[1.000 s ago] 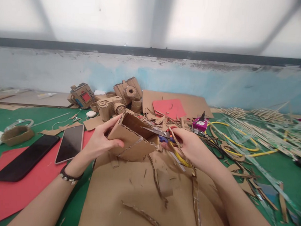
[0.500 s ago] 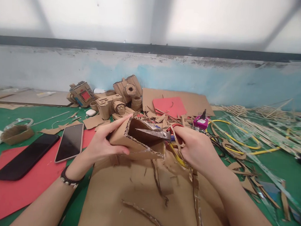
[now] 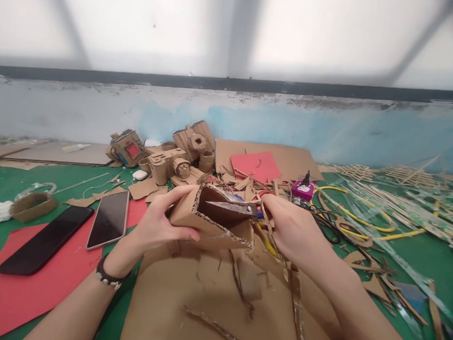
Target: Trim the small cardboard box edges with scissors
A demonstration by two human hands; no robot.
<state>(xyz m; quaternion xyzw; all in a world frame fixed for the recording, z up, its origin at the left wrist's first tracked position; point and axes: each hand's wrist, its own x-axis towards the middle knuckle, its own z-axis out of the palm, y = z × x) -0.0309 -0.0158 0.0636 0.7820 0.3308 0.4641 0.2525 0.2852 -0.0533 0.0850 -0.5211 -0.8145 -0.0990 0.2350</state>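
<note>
The left hand (image 3: pixel 161 227) grips a small open box (image 3: pixel 195 216) of brown corrugated cardboard, thumb on its near face and fingers over the far edge, holding it just above the flat cardboard sheet (image 3: pixel 207 298) at near centre. The right hand (image 3: pixel 295 229) is closed around the handles of grey-bladed scissors (image 3: pixel 228 208), whose tips reach left into the box's ragged, fluted mouth. Compared with a second ago, the box is tipped flatter and the blades lie more level.
</note>
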